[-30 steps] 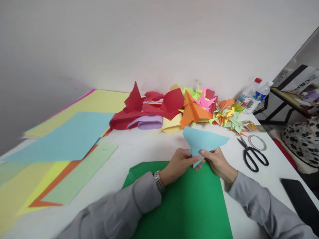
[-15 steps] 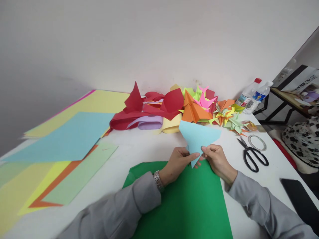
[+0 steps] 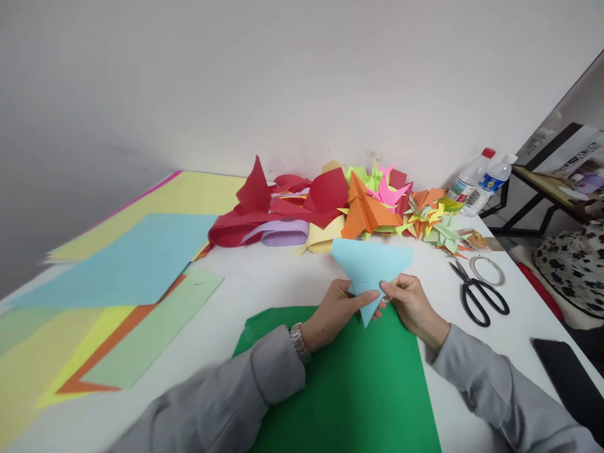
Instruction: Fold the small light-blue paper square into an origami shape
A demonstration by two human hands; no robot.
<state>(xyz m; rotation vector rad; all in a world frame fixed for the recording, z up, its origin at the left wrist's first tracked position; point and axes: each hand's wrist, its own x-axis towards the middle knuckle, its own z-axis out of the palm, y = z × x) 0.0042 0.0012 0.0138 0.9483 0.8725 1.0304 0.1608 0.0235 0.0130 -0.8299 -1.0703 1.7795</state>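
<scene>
A folded light blue paper point(image 3: 370, 267), shaped like a triangle with its point down, is held up over the table. My left hand point(image 3: 337, 311) pinches its lower left edge. My right hand point(image 3: 410, 302) pinches the lower right edge, thumb on the front. Both hands hover above a large green sheet point(image 3: 349, 384) that lies flat near the table's front edge. A metal watch sits on my left wrist.
Folded paper shapes and curled strips point(image 3: 330, 211) are piled along the wall. Large coloured sheets point(image 3: 117, 264) lie stacked at the left. Black scissors point(image 3: 479, 292), a tape ring point(image 3: 487, 270) and two water bottles point(image 3: 479, 182) are at the right. A dark flat object point(image 3: 566, 380) lies at the right edge.
The blue paper has turned in my hands and shifted a little left, so its wide top edge now sits more level. My hands have stayed in the same spot.
</scene>
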